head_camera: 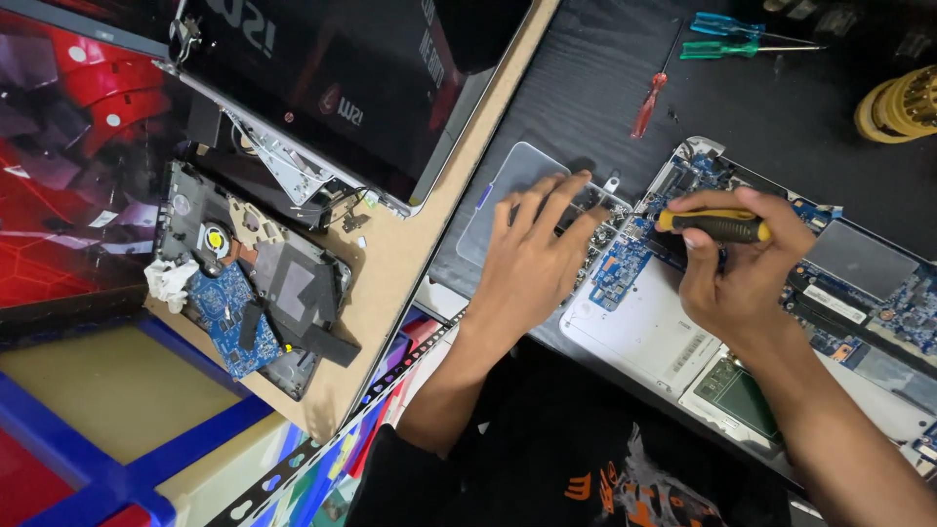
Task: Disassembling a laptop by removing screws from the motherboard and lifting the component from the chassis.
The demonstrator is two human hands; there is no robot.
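An opened laptop base (639, 327) lies on the dark desk, its blue circuit board (617, 268) and white inner shell exposed. My left hand (537, 254) rests flat on the laptop's upper left corner, fingers spread over the board's edge. My right hand (737, 278) grips a yellow-and-black screwdriver (717, 224) held sideways, its tip pointing left at the board between the two hands.
Red (649, 102), blue (727, 24) and green (722, 49) screwdrivers lie at the desk's far side, with a yellow spool (898, 105) at far right. On the wooden board to the left sit a dismantled laptop chassis (259, 288) and a detached screen (342, 88). Blue shelving (117, 459) stands below.
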